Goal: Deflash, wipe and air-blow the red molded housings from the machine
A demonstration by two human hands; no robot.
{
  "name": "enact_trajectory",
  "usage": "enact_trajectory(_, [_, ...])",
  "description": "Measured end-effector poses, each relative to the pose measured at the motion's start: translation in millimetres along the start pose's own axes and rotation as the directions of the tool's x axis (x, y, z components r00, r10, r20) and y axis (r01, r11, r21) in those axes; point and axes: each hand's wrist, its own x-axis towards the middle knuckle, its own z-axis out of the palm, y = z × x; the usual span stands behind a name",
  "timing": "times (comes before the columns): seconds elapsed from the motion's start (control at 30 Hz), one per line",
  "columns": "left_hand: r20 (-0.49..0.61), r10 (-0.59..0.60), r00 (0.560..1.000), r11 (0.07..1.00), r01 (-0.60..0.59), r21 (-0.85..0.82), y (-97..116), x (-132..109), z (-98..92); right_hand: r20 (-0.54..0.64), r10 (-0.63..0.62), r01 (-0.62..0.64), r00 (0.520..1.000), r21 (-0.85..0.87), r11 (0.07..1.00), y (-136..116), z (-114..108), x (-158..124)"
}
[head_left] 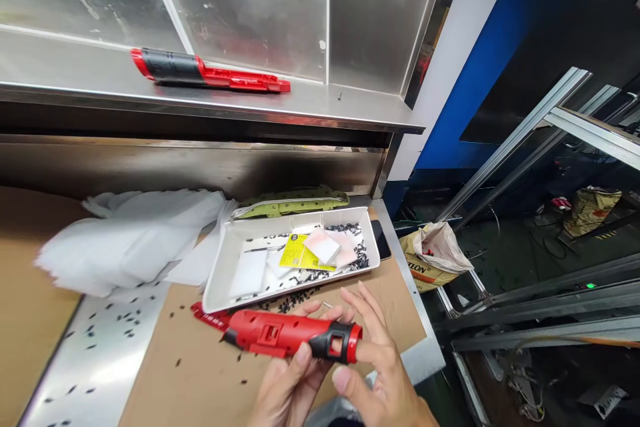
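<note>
A red plastic tool housing with a black end point(295, 335) is held low in the middle of the view. My left hand point(285, 383) grips it from below, thumb on the black collar. My right hand point(377, 363) holds the ring end, its fingers partly spread above. Just behind them stands a white tray point(220, 273) with small black screws, white pads and a yellow label point(300, 255). A second red and black housing point(205, 72) lies on the steel shelf above.
White foam sheets point(130, 240) are piled at the left on brown cardboard point(200, 373). Loose screws dot a steel plate point(100, 353). A green part point(293, 203) lies behind the tray. The bench edge is at right, with sacks point(433, 257) and metal rails on the floor beyond.
</note>
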Motion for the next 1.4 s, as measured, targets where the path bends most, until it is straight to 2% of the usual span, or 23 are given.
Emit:
enact_trajectory(0.1, [-0.017, -0.031, 0.999, 0.999, 0.031, 0.034, 1.4, -1.5, 4.0, 0.061, -0.192, 0.200, 0.980, -0.225, 0.954, 4.2, -12.5, 4.0])
enact_trajectory(0.2, [-0.015, -0.034, 0.999, 0.995, 0.035, 0.097, 2.4, -0.4, 6.5, 0.089, -0.298, 0.310, 0.951, -0.339, 0.888, 5.0, -24.4, 6.5])
enact_trajectory(0.3, [-0.008, 0.014, 1.000, 0.983, -0.012, 0.185, 8.7, 3.1, 10.2, -0.008, -0.296, 0.281, 0.955, -0.285, 0.916, 7.0, -32.6, 6.5])
enact_trajectory(0.4, [-0.019, 0.156, 0.988, 0.939, -0.143, 0.313, 22.1, 9.0, 10.2, -0.119, -0.159, 0.130, 0.980, -0.222, 0.966, 18.6, -39.8, 5.2])
enact_trajectory(0.43, [-0.015, 0.243, 0.970, 0.889, -0.216, 0.405, 27.6, 11.3, 8.2, -0.155, -0.092, 0.056, 0.984, -0.221, 0.974, 26.0, -41.7, 5.0])
enact_trajectory(0.47, [0.007, 0.344, 0.939, 0.800, -0.297, 0.521, 33.3, 13.6, 5.0, -0.187, -0.018, -0.026, 0.982, -0.232, 0.972, 35.2, -42.6, 5.2])
enact_trajectory(0.53, [0.102, 0.521, 0.847, 0.511, -0.405, 0.758, 43.9, 18.3, -3.8, -0.211, 0.111, -0.168, 0.971, -0.275, 0.947, 57.3, -38.9, 7.1])
enact_trajectory(0.57, [0.144, 0.577, 0.804, 0.367, -0.413, 0.833, 48.2, 20.5, -8.6, -0.195, 0.158, -0.213, 0.968, -0.302, 0.929, 69.0, -33.4, 8.9])
enact_trajectory(0.6, [0.161, 0.602, 0.782, 0.284, -0.398, 0.873, 51.5, 22.3, -13.1, -0.160, 0.190, -0.233, 0.969, -0.324, 0.917, 80.1, -25.1, 11.2])
enact_trajectory(0.63, [0.139, 0.605, 0.784, 0.288, -0.378, 0.880, 53.6, 23.8, -16.9, -0.112, 0.206, -0.232, 0.972, -0.337, 0.913, 90.2, -14.2, 13.8])
enact_trajectory(0.67, [0.078, 0.591, 0.803, 0.377, -0.361, 0.853, 54.6, 24.7, -19.7, -0.065, 0.208, -0.217, 0.976, -0.343, 0.914, 98.5, -1.3, 16.7])
enact_trajectory(0.77, [-0.120, 0.429, 0.895, 0.762, -0.287, 0.581, 52.4, 22.6, -23.3, 0.004, 0.213, -0.197, 0.977, -0.363, 0.911, 112.7, 40.9, 25.6])
enact_trajectory(0.83, [-0.150, 0.265, 0.952, 0.904, -0.192, 0.381, 49.3, 16.9, -24.0, -0.001, 0.213, -0.200, 0.977, -0.358, 0.912, 115.1, 62.4, 30.8])
enact_trajectory(0.9, [-0.108, 0.082, 0.991, 0.976, -0.058, 0.209, 46.3, 9.2, -24.3, -0.023, 0.209, -0.205, 0.978, -0.326, 0.923, 115.2, 72.2, 34.7])
enact_trajectory(0.97, [-0.077, -0.040, 0.996, 0.997, 0.044, 0.059, 42.9, 1.1, -22.6, -0.043, 0.203, -0.207, 0.978, -0.266, 0.941, 113.5, 69.3, 37.2])
enact_trajectory(1.0, [-0.089, -0.053, 0.995, 0.998, 0.054, 0.014, 40.8, -2.6, -20.5, -0.055, 0.203, -0.210, 0.978, -0.229, 0.951, 111.5, 63.6, 37.8])
enact_trajectory(1.1, [-0.187, 0.008, 0.982, 0.999, -0.014, -0.031, 32.0, -10.6, -9.8, -0.110, 0.227, -0.238, 0.968, -0.105, 0.965, 94.2, 34.7, 34.5])
enact_trajectory(1.17, [-0.210, 0.039, 0.977, 0.998, -0.049, -0.042, 24.8, -13.3, -2.6, -0.183, 0.260, -0.266, 0.948, -0.011, 0.964, 71.1, 12.2, 26.1])
enact_trajectory(1.27, [-0.117, -0.047, 0.992, 0.982, 0.025, -0.186, 14.4, -15.7, 2.9, -0.266, 0.249, -0.196, 0.931, 0.208, 0.958, 26.4, -10.5, 5.3])
enact_trajectory(1.33, [-0.025, -0.144, 0.989, 0.946, 0.130, -0.297, 9.3, -17.3, 4.2, -0.333, 0.212, -0.085, 0.919, 0.356, 0.930, -0.6, -13.8, -9.8])
enact_trajectory(1.4, [0.034, -0.194, 0.980, 0.926, 0.195, -0.323, 6.2, -19.4, 5.6, -0.377, 0.182, -0.024, 0.908, 0.386, 0.922, -19.6, -10.6, -22.3])
